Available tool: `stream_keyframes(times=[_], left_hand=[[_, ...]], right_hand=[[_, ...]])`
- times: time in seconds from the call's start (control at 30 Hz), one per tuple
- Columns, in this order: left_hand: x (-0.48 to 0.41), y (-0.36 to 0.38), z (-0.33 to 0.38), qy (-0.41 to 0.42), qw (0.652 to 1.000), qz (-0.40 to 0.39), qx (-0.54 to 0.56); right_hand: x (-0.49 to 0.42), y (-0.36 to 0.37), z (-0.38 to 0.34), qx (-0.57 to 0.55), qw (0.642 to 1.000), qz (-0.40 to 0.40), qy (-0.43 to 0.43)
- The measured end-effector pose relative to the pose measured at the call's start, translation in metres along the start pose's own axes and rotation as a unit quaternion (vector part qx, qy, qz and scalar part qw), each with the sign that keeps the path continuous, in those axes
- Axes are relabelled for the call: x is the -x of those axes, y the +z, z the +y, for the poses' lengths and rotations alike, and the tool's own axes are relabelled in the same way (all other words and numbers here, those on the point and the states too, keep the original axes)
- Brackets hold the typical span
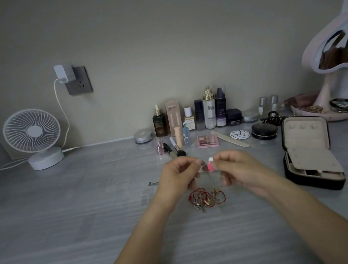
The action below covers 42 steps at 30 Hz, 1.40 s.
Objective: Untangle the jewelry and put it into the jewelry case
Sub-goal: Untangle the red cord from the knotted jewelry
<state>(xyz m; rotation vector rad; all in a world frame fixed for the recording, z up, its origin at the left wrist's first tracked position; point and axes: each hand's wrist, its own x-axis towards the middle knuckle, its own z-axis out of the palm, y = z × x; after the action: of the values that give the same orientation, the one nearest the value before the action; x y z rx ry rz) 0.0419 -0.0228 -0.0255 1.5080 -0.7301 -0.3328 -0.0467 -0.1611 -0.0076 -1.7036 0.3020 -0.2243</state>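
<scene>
Two hands, one small piece of jewelry pinched between them over the middle of the table [70, 224].

The pink-and-white piece [210, 165] is held by the curled fingertips of the left hand [175, 176] and of the right hand [238, 168], and a thin strand is seen hanging from it. Just under the hands, between the forearms, a tangle of red cords and metal charms [204, 198] is left lying on the table. The jewelry case [309, 145] is set open near the right edge, its lid stood upright. A small metal bit [152, 183] is seen apart, left of the left hand. Cosmetic bottles [209, 109] are lined along the back edge, and a white fan [34, 136] is placed toward the back left corner.
</scene>
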Motion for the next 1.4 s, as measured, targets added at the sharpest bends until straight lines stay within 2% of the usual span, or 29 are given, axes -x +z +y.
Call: stream_keyframes(times=[0.1,0.2,0.3,0.43,0.57,0.73,0.8,0.97,1.03,1.1,1.2,1.3,1.4], left_hand=[[-0.001,0.000,-0.001,0.009,1.000,0.019,-0.014],[-0.002,-0.002,-0.004,0.004,1.000,0.005,-0.014],[-0.003,-0.001,-0.007,-0.009,0.999,-0.032,-0.017],[-0.003,-0.001,-0.012,-0.039,0.996,-0.070,-0.031],[-0.004,-0.005,-0.019,-0.070,0.990,-0.105,-0.062],[-0.005,-0.009,-0.026,-0.061,0.967,-0.159,-0.188],[-0.005,-0.008,-0.026,-0.054,0.970,-0.145,-0.187],[-0.003,-0.009,-0.014,-0.042,0.994,-0.079,-0.056],[-0.003,-0.009,-0.011,-0.044,0.997,-0.066,-0.024],[-0.004,-0.008,-0.011,-0.044,0.997,-0.056,-0.005],[-0.003,-0.006,-0.011,-0.038,0.998,-0.056,-0.002],[-0.003,-0.006,-0.010,-0.035,0.997,-0.062,0.013],[-0.002,-0.005,-0.009,-0.033,0.997,-0.076,0.007]], right_hand=[[0.002,0.008,0.005,0.033,0.998,-0.050,0.003],[0.000,0.009,0.008,0.012,0.999,-0.036,-0.018],[-0.003,0.002,0.009,-0.125,0.991,-0.038,-0.014],[-0.005,-0.010,0.005,-0.318,0.947,-0.033,-0.011],[-0.006,-0.020,0.002,-0.387,0.922,-0.008,-0.030],[-0.011,-0.035,0.004,-0.451,0.888,-0.020,-0.088],[-0.010,-0.038,0.004,-0.436,0.896,-0.007,-0.087],[-0.010,-0.034,0.006,-0.401,0.914,0.013,-0.056],[-0.010,-0.032,0.008,-0.359,0.932,0.017,-0.048],[-0.010,-0.029,0.014,-0.274,0.960,0.026,-0.045],[-0.008,-0.021,0.020,-0.084,0.994,0.037,-0.052],[-0.005,-0.010,0.022,0.045,0.997,0.017,-0.059],[-0.004,-0.002,0.024,0.094,0.994,-0.002,-0.060]])
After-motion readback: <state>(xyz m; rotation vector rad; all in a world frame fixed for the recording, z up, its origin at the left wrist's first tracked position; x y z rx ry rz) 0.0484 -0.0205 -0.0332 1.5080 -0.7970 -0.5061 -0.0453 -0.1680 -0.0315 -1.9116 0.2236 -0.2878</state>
